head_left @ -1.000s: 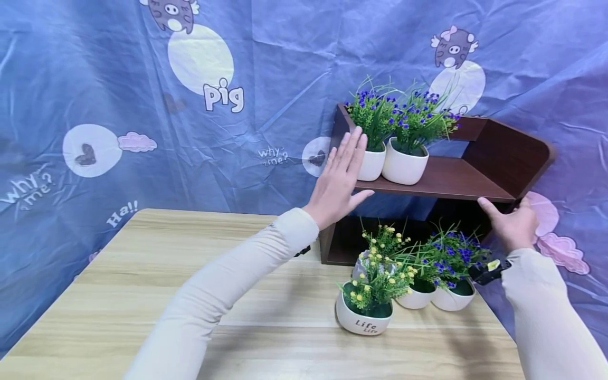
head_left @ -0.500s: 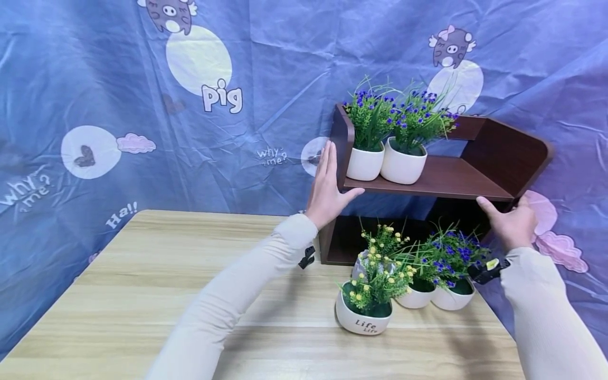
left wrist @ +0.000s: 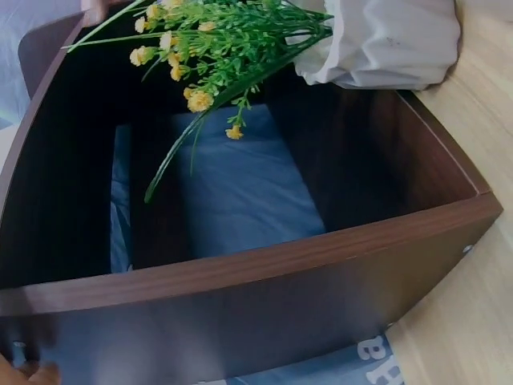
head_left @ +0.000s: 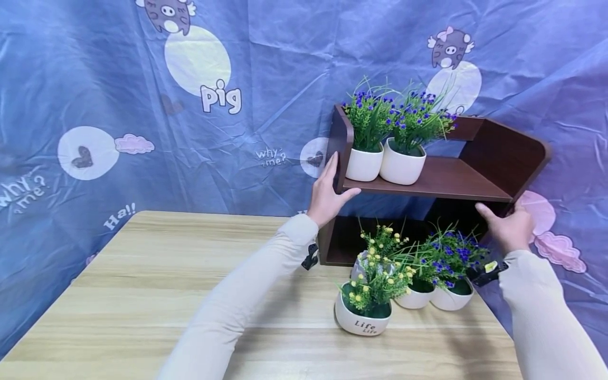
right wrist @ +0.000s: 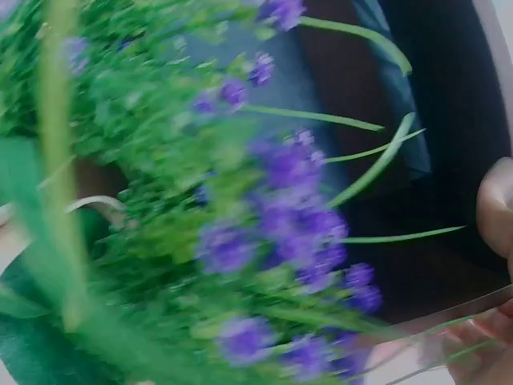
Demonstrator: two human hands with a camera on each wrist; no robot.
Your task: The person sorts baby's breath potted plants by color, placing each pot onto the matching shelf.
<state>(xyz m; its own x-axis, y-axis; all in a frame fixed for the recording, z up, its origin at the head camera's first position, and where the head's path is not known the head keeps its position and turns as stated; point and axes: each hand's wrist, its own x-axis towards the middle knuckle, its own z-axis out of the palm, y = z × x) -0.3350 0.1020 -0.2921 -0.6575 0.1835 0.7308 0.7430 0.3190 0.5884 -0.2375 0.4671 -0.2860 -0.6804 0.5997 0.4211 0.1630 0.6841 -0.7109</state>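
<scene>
A dark brown two-tier wooden shelf (head_left: 463, 177) stands at the back right of the table. My left hand (head_left: 326, 198) holds its left side panel, fingers along the outside and thumb by the upper board's front edge. On the right side, my right hand (head_left: 513, 227) grips the other panel, thumb in front and fingers partly hidden behind it. Two white pots of purple-blue flowers, the left pot (head_left: 364, 164) and its neighbour (head_left: 402, 164), sit on the upper board. The right wrist view is blurred by purple flowers (right wrist: 292, 212) close to the camera.
Before the shelf stand a white "Life" pot (head_left: 363, 319) with yellow flowers, a pale ridged pot (left wrist: 393, 40) behind it, and two more white pots, one in the middle (head_left: 414, 299) and one at the right (head_left: 452, 299). A patterned blue cloth (head_left: 266, 68) hangs behind the wooden table (head_left: 157, 264).
My left hand has moved left and down from in front of the upper left pot to the shelf's left side panel. The right hand stays at the right panel, its thumb slightly lower.
</scene>
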